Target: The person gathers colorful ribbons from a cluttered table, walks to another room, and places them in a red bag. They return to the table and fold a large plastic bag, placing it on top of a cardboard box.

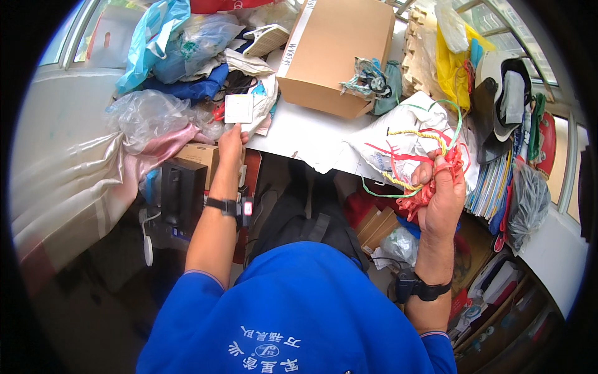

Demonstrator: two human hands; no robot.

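Note:
My left hand [232,146] pinches the lower edge of a small flat white square [238,109]; whether it is a card or a thin box I cannot tell. Behind it lie a white printed cloth bag [265,100] and something red [218,112], partly hidden. In my right hand [441,196] is a tangled bundle of red plastic string [417,198]. A twisted yellow cord [401,182] and a green strap [460,124] trail from the same grip. Just beyond this hand a white woven sack [373,138] lies crumpled on the white tabletop [313,135].
A cardboard box [336,56] stands at the back, a bundle of cords [366,79] against its front. Plastic bags [196,46] and a white slipper [266,39] pile up at left. At right are foam mats [416,51], upright magazines [488,191] and a clear bag [528,205].

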